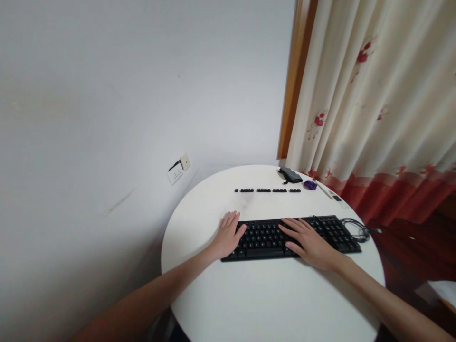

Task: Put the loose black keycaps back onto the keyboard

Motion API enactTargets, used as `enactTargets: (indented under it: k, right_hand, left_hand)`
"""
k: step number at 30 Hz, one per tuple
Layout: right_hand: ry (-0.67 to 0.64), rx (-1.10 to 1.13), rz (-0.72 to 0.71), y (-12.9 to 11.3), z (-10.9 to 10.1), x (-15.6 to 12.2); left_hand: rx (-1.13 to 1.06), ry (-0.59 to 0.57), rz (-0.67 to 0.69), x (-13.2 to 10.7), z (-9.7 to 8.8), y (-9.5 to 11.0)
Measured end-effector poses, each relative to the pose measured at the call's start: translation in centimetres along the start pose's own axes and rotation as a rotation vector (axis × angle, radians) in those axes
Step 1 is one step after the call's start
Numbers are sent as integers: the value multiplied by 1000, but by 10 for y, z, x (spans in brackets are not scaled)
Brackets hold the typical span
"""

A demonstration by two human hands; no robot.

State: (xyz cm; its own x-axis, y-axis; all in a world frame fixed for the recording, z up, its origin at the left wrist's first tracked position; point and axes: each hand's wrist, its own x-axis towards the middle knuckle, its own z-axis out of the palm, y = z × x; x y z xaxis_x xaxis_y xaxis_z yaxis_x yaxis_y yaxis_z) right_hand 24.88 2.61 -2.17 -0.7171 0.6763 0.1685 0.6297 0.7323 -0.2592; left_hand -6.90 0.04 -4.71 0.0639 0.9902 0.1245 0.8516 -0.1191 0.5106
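Note:
A black keyboard [265, 238] lies on the round white table [278, 294]. My left hand [228, 235] rests at its left end, fingers stretched out and thumb over the leftmost keys. Across the keyboard's middle-right part lies my right hand [308, 242], palm down with its fingers spread. Neither hand holds anything. Behind the keyboard, loose black keycaps [264, 190] stand in a row of small groups, with a single keycap [236, 190] at the left end. The top edge of the keyboard, in the upper row, looks partly bare of keys. My hands hide some keys.
A coiled black cable [358, 231] sits at the keyboard's right end. Toward the far right edge are a dark grey pouch [290, 175], a purple crumpled item [310, 185] and a thin pale tool [323, 191]. A wall with a socket [175, 174] borders the left; a curtain [356, 118] hangs at right.

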Motion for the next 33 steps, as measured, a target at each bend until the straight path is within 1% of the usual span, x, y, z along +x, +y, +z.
enactTargets:
  k: [2,3,4,6,7,8,11,14,16,18,22,25,27,29,33]
  right_hand:
    - [5,-5,16,3,0,-5]
    - [14,-5,21,4,0,-6]
    - [28,-3,27,5,0,-7]
    - [72,10,41,4,0,-4]
    - [99,19,47,3,0,-1]
    - [127,30,52,1,0,3]
    - [205,63,58,-5,0,26]
    - [273,77,85,-10,3,63]
    - [302,56,107,-12,8,95]
    - [300,9,137,-12,14,132]
    - [241,-126,198,-11,27,205]
    - [201,-226,220,-10,38,246]
    - [191,-262,208,-10,43,264]
    - [189,-277,185,-10,48,274]
    - [173,-310,137,-8,51,284]
  left_hand:
    - [14,-38,-17,10,0,-1]
    - [18,-30,-14,19,-1,-3]
    - [21,-6,-13,31,-4,-7]
    - [36,95,30,61,-13,-18]
    - [37,150,7,78,-17,-24]
    - [28,194,-46,95,-21,-31]
    - [0,216,-122,137,-28,-51]
    - [-21,235,-126,161,-27,-66]
    - [-27,244,-103,167,-24,-70]
    - [-28,245,-66,169,-20,-71]
    - [-9,239,17,167,-16,-69]
    - [7,237,37,165,-16,-71]
    - [10,243,33,166,-16,-74]
    - [7,248,27,167,-15,-78]
    - [-9,247,25,170,-14,-81]
